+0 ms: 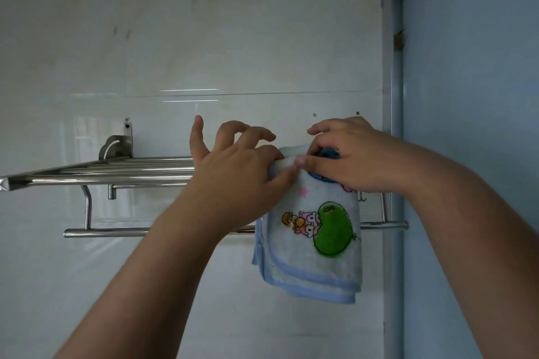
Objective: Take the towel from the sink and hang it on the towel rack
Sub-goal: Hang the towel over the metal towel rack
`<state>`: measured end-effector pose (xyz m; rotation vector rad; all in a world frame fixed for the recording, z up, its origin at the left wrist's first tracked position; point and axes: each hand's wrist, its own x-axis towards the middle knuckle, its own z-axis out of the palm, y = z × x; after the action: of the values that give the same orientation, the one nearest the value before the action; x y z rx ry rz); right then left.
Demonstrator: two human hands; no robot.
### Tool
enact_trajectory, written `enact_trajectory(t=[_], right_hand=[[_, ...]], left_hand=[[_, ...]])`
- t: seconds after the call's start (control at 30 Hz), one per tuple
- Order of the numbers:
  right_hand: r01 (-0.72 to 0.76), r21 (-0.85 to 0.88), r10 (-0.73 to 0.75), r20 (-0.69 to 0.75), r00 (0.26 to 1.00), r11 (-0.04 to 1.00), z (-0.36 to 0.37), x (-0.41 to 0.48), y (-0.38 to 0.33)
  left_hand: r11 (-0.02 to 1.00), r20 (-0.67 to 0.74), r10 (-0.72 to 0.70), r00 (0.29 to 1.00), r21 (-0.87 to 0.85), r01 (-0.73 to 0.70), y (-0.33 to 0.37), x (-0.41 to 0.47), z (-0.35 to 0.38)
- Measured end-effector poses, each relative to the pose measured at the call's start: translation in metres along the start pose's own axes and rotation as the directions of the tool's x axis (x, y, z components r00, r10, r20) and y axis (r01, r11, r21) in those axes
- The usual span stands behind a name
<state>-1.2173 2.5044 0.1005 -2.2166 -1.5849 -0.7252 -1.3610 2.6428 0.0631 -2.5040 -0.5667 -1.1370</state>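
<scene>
A small pale-blue towel [312,245] with a blue border and a cartoon print of a green balloon hangs over the front of the steel towel rack [96,175] on the wall. Its lower part drops past the rack's bottom bar [122,232]. My left hand [233,172] rests on the towel's upper left edge, thumb and little finger pinching the fabric, the other fingers spread and lifted. My right hand [350,154] lies over the towel's top on the rack's shelf, fingers curled onto the cloth. The rack's right end is hidden behind the towel and my hands.
The rack is fixed to a glossy white tiled wall [204,52]. A blue door [472,96] with its pale frame stands close to the right of the rack. The rack's left half carries nothing.
</scene>
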Motion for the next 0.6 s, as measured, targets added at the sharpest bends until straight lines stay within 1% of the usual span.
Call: enact_trajectory(t=[0.07, 0.13, 0.27, 0.37, 0.6], right_hand=[[0.019, -0.041, -0.019, 0.021, 1.0, 0.999, 0.0, -0.006, 0.0], [0.027, -0.067, -0.024, 0.047, 0.999, 0.997, 0.001, -0.01, 0.001], [0.036, -0.061, -0.034, 0.037, 0.999, 0.997, 0.009, -0.007, 0.0], [0.032, -0.098, -0.029, 0.037, 0.999, 0.995, 0.016, -0.002, 0.0], [-0.004, -0.169, 0.007, 0.017, 1.0, 0.986, 0.014, -0.008, -0.005]], left_hand=[[0.997, 0.004, 0.048, 0.999, 0.063, -0.049, -0.001, -0.004, 0.001], [0.995, -0.011, 0.075, 0.997, 0.073, -0.074, -0.001, -0.007, 0.003], [0.994, 0.008, 0.077, 0.997, 0.077, -0.078, 0.002, 0.0, 0.007], [0.994, -0.018, 0.091, 0.996, 0.066, -0.089, 0.004, 0.008, 0.009], [0.993, 0.016, 0.082, 0.996, 0.08, -0.083, 0.003, 0.014, 0.01]])
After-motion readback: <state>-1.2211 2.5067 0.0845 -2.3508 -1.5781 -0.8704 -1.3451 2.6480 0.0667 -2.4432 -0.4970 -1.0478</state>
